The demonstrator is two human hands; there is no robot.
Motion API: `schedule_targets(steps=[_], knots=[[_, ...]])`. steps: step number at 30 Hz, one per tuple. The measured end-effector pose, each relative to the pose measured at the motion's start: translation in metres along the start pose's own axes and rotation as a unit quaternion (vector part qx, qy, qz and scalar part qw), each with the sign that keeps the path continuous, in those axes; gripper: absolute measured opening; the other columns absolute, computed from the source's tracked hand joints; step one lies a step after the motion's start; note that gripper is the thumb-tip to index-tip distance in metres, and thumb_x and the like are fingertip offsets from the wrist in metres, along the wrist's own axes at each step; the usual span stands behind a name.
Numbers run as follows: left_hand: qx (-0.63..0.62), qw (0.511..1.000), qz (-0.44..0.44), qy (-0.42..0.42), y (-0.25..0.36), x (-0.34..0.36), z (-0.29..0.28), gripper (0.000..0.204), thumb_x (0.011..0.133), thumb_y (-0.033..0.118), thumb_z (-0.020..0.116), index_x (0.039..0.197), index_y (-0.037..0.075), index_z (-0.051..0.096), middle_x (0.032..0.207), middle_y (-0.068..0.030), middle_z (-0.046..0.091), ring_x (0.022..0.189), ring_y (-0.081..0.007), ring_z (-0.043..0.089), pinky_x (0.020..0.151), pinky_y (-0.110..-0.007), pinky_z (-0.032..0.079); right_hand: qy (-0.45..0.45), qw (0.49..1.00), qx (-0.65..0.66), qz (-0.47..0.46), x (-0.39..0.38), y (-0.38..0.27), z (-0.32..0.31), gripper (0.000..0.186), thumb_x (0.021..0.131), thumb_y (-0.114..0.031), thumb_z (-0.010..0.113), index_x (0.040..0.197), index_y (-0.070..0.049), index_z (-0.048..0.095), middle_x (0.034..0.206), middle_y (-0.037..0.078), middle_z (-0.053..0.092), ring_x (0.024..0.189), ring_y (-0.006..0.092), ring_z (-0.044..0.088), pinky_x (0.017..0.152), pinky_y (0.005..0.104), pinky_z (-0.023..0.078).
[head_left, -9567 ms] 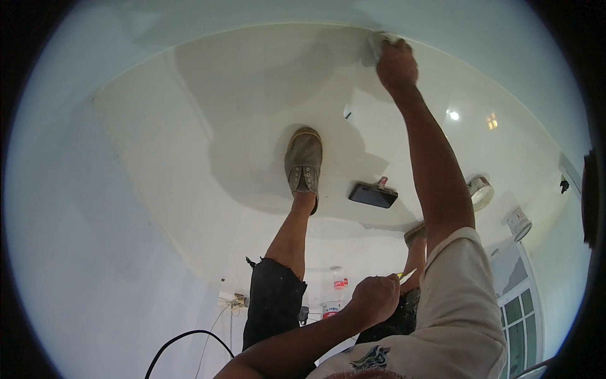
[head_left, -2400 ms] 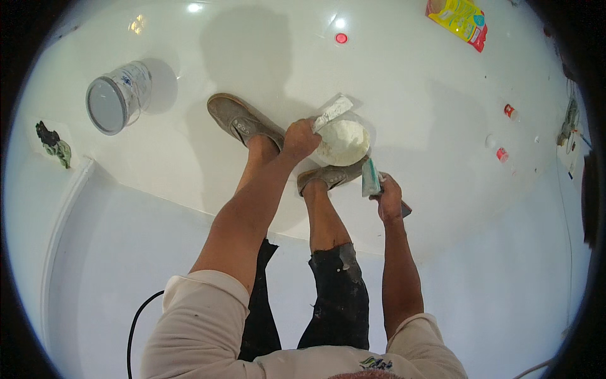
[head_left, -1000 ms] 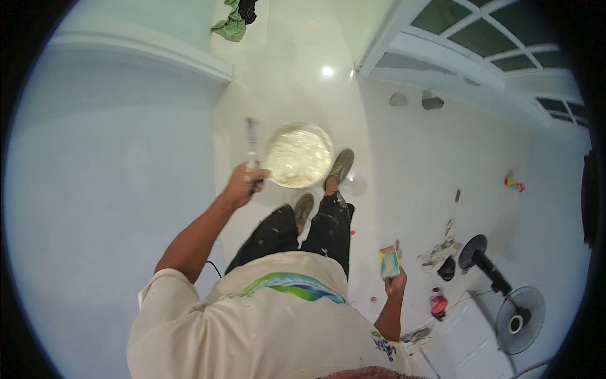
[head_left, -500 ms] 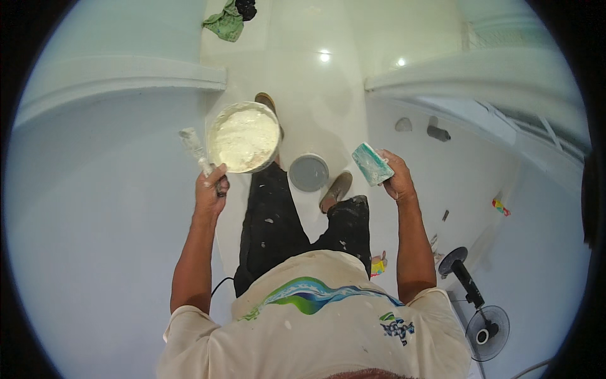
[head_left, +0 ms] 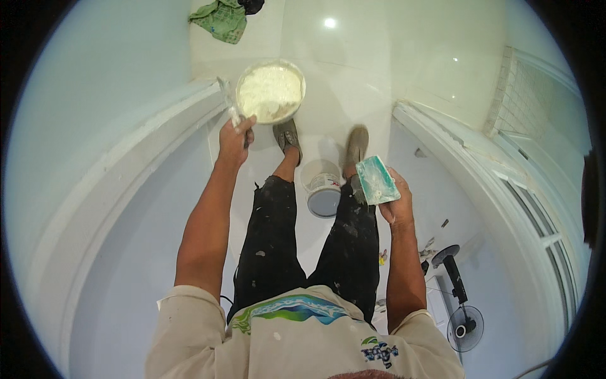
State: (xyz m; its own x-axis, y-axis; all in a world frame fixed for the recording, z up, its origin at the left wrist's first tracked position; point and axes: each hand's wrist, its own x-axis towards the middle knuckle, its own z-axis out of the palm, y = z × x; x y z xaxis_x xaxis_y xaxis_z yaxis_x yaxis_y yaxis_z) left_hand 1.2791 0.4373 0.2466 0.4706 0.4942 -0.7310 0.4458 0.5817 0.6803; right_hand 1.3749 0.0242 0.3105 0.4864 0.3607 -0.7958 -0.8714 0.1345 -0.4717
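My left hand is closed round the handle of a putty knife, its blade smeared with white. Right beside those fingers is a round bucket of cream-coloured putty; its rim meets the hand, but I cannot tell how it is gripped. My right hand grips a teal rectangular hand float, coated with whitish putty on the face that shows. Lower down, between my legs, a white bucket with a grey round end stands on the floor.
White door frame edges run along the left and right. A green cloth and a black bundle lie on the floor ahead. A fan stands at the lower right, and a dark cable is near my left leg.
The door frame edges have shifted toward me and my feet are placed differently. My left hand, putty knife and putty bucket have moved forward and right together; the float has turned slightly.
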Motion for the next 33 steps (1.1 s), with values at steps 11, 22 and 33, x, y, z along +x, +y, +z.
schedule_targets(steps=[11,22,33], knots=[[-0.024,1.0,0.006,-0.008,-0.02,-0.049,0.049,0.025,0.086,0.006,0.079,0.099,0.007,0.058,0.078,0.0006,0.055,0.058,-0.0097,0.05,0.05,-0.026,0.039,-0.083,0.961,-0.225,-0.136,0.008,-0.032,0.044,0.03,0.103,-0.018,0.05,0.118,0.0,0.069,0.082,0.003,0.064,0.065,0.0096,0.055,0.053,0.0254,0.041],[-0.047,0.996,0.007,-0.082,-0.1,-0.025,-0.042,0.028,0.084,0.011,0.084,0.094,0.009,0.058,0.075,0.0,0.055,0.06,-0.0121,0.053,0.054,-0.028,0.042,-0.047,0.927,-0.369,-0.051,0.118,0.065,0.17,0.025,0.102,-0.02,0.057,0.099,0.001,0.071,0.07,0.002,0.054,0.056,0.0097,0.045,0.047,0.0269,0.032],[0.002,0.997,-0.081,-0.006,-0.114,-0.012,-0.054,0.023,0.088,0.008,0.077,0.108,0.004,0.065,0.085,-0.0024,0.061,0.065,-0.0124,0.057,0.053,-0.026,0.045,0.006,0.684,-0.684,-0.255,0.217,0.15,0.194,0.03,0.099,-0.02,0.051,0.104,0.0,0.073,0.086,0.014,0.069,0.073,0.0273,0.068,0.068,0.0392,0.055]])
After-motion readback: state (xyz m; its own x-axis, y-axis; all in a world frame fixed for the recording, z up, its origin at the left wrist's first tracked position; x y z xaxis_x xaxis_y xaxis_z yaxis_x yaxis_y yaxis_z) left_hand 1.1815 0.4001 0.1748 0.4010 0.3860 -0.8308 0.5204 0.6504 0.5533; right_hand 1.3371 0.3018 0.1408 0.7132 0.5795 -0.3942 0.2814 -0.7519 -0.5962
